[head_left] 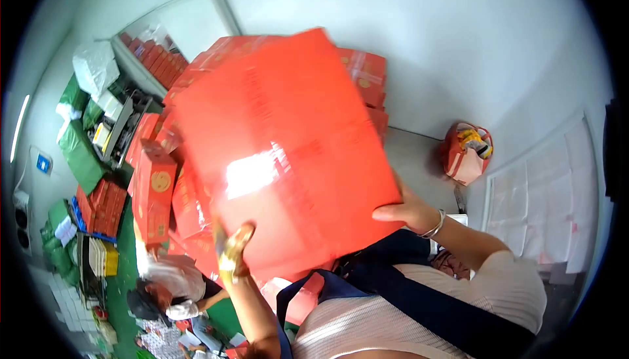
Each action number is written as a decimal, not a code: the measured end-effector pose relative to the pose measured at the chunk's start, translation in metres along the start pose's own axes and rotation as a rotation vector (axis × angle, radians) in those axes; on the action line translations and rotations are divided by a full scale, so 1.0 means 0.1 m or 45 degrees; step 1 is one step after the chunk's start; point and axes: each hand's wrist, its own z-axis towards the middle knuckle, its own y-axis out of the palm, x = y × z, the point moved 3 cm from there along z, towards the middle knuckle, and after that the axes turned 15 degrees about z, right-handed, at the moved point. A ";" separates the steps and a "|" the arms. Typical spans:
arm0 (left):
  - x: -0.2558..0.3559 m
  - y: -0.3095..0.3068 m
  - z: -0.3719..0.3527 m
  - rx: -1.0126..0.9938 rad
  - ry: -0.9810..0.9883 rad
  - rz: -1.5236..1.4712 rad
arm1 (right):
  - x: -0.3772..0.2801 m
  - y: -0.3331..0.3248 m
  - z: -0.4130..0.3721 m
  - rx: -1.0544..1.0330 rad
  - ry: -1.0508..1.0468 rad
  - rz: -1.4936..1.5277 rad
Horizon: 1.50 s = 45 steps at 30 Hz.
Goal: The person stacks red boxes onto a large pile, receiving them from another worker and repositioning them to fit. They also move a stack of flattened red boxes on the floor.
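Note:
A large red cardboard box (295,136) is held up in front of me, tilted, with clear tape shining on its face. My left hand (234,246) grips its lower left edge, the thumb on the near face and the other fingers mostly hidden. At the lower right edge, my right hand (406,209) is closed on the same box, its thumb over the face. Behind it rises a pile of red cartons (367,74), partly covered by the held box. More printed red boxes (154,192) stand to the left.
A person (167,287) bends near the pile at lower left, with other people beyond. Green sacks (78,156) and a loaded shelf (134,123) line the left wall. A red bag (466,154) rests on the floor at right. A framed opening (173,38) shows more red boxes.

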 end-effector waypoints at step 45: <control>-0.96 0.69 1.50 0.445 -0.518 0.664 | 1.34 -1.38 3.22 0.069 0.333 -0.080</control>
